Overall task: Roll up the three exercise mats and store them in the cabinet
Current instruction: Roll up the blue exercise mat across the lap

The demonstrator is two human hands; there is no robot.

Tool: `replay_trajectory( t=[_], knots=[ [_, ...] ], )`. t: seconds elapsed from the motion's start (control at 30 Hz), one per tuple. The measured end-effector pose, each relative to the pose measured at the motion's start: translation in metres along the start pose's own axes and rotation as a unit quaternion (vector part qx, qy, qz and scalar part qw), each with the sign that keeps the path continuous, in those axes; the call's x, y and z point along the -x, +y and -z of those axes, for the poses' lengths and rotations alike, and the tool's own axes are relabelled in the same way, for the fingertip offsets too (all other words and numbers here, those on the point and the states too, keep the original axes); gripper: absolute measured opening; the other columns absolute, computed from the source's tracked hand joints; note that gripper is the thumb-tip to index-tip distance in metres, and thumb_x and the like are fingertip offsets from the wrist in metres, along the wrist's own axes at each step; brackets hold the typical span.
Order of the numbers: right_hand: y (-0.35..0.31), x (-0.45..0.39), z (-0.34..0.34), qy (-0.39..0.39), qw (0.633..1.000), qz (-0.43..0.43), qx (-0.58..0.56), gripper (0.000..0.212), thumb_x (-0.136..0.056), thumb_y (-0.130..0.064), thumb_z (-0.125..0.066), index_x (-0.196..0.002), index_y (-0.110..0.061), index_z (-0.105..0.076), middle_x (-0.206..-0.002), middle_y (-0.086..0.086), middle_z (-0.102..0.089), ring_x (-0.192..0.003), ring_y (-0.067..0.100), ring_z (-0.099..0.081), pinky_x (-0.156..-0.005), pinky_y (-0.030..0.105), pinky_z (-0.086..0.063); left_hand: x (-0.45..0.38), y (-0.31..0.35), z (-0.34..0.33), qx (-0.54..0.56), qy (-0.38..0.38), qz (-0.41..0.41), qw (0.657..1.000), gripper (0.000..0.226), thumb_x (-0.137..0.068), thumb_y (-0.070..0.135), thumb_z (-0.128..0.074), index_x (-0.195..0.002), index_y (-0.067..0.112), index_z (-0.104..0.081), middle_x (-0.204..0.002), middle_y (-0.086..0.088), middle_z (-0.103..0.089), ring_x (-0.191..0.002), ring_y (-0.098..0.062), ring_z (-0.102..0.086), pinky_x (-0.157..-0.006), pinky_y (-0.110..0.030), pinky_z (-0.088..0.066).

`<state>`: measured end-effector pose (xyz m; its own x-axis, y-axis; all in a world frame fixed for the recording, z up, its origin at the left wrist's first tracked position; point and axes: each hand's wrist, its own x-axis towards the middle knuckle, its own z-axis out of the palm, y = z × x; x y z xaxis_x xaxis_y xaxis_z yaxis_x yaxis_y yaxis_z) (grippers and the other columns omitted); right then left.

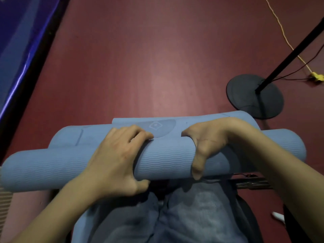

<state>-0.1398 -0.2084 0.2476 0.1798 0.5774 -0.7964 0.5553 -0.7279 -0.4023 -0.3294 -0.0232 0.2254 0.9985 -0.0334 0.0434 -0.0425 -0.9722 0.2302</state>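
Observation:
Three rolled light-blue exercise mats are bundled across my front, above my jeans. The nearest mat (pixel 166 160) has a wavy ribbed surface and runs from the left edge to the right. Behind it lie a second roll (pixel 70 137) at the left and a third roll (pixel 201 121) with a printed round logo at the back. My left hand (pixel 115 160) grips the nearest mat, fingers curled over its top and thumb underneath. My right hand (pixel 210 137) grips the same mat from above, with the thumb hanging down its front. No cabinet is in view.
The floor (pixel 157 58) is dark red. A black round stand base (pixel 254 97) with a slanted pole stands at the right, with a yellow cord (pixel 280 27) and thin dark cables beyond it. A blue padded surface with a black edge (pixel 19 50) lines the left side.

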Motion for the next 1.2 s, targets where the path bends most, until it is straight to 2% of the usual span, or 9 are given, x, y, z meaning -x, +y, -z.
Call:
replay_trajectory(
  t=[0.2,0.4,0.5,0.6,0.7,0.8,0.93,1.03,1.2],
  knots=[
    [-0.008,0.005,0.004,-0.011,1.0,-0.015,-0.023,0.077,-0.044,-0.044,-0.099,-0.113,-0.033,-0.066,-0.106,-0.015,-0.074,-0.098,0.011,-0.072,-0.09,0.038,-0.059,0.018,0.033,-0.028,-0.114,0.006,0.069,0.991,0.115,-0.041,0.042,-0.092,-0.137,-0.006,-0.053,-0.131,-0.022,-0.059,-0.116,-0.042,-0.058,-0.1,-0.048,-0.037],
    [-0.034,0.027,-0.01,0.104,0.985,-0.094,0.103,0.093,-0.054,-0.067,-0.084,-0.131,-0.034,-0.043,-0.124,-0.01,-0.048,-0.113,0.019,-0.053,-0.094,0.045,-0.052,0.005,0.021,-0.029,-0.13,0.011,0.079,0.988,0.092,-0.043,0.031,-0.08,-0.129,0.006,-0.057,-0.12,-0.011,-0.062,-0.107,-0.036,-0.061,-0.086,-0.043,-0.039],
    [-0.038,0.041,-0.023,0.256,0.945,-0.041,0.199,0.086,-0.072,-0.066,-0.067,-0.142,-0.031,-0.034,-0.137,-0.004,-0.038,-0.124,0.022,-0.042,-0.102,0.042,-0.043,-0.027,0.011,-0.005,-0.14,-0.104,0.075,0.982,0.079,-0.051,0.053,-0.075,-0.119,0.021,-0.051,-0.108,0.002,-0.063,-0.099,-0.028,-0.063,-0.079,-0.038,-0.036],
    [-0.042,0.048,-0.038,0.349,0.91,-0.045,0.219,0.074,-0.084,-0.058,-0.053,-0.147,-0.026,-0.03,-0.142,-0.001,-0.041,-0.129,0.026,-0.042,-0.107,0.046,-0.038,-0.068,-0.003,0.017,-0.084,-0.214,0.082,0.97,0.08,-0.048,0.062,-0.083,-0.11,0.027,-0.048,-0.1,0.006,-0.062,-0.088,-0.025,-0.061,-0.071,-0.036,-0.043],
    [-0.04,0.045,-0.054,0.364,0.899,-0.058,0.237,0.073,-0.08,-0.055,-0.048,-0.144,-0.022,-0.038,-0.139,0.003,-0.048,-0.127,0.03,-0.046,-0.111,0.052,-0.034,-0.099,-0.018,0.027,-0.01,-0.319,0.105,0.942,0.079,-0.04,0.058,-0.09,-0.107,0.03,-0.058,-0.096,0.011,-0.066,-0.084,-0.017,-0.064,-0.073,-0.036,-0.056],
    [-0.032,0.033,-0.062,0.381,0.895,-0.058,0.225,0.081,-0.076,-0.05,-0.053,-0.148,-0.016,-0.04,-0.148,0.006,-0.049,-0.133,0.036,-0.047,-0.112,0.057,-0.036,-0.115,-0.032,0.026,0.053,-0.364,0.106,0.924,0.076,-0.035,0.054,-0.09,-0.102,0.029,-0.064,-0.096,0.012,-0.071,-0.085,-0.013,-0.069,-0.078,-0.039,-0.061],
    [-0.029,0.021,-0.062,0.382,0.898,-0.06,0.21,0.09,-0.076,-0.044,-0.067,-0.154,-0.013,-0.036,-0.158,0.01,-0.042,-0.142,0.043,-0.04,-0.114,0.056,-0.036,-0.113,-0.037,0.02,0.082,-0.347,0.095,0.93,0.076,-0.037,0.051,-0.09,-0.105,0.033,-0.062,-0.1,0.015,-0.069,-0.09,-0.01,-0.067,-0.08,-0.039,-0.059],
    [-0.033,0.019,-0.056,0.367,0.906,-0.051,0.207,0.094,-0.09,-0.048,-0.059,-0.162,-0.016,-0.008,-0.169,0.007,-0.013,-0.153,0.04,-0.014,-0.124,0.05,-0.015,-0.104,-0.04,0.019,0.098,-0.283,0.071,0.951,0.082,-0.037,0.053,-0.086,-0.113,0.037,-0.06,-0.107,0.018,-0.064,-0.097,-0.006,-0.062,-0.085,-0.038,-0.056],
    [-0.034,0.017,-0.042,0.342,0.918,-0.03,0.201,0.105,-0.09,-0.051,-0.063,-0.161,-0.019,0.007,-0.171,0.002,0.001,-0.156,0.036,-0.001,-0.126,0.048,-0.007,-0.084,-0.048,0.021,0.121,-0.161,0.052,0.978,0.117,-0.037,0.062,-0.081,-0.145,0.036,-0.043,-0.135,0.02,-0.042,-0.127,-0.002,-0.039,-0.108,-0.028,-0.038]
  ],
)
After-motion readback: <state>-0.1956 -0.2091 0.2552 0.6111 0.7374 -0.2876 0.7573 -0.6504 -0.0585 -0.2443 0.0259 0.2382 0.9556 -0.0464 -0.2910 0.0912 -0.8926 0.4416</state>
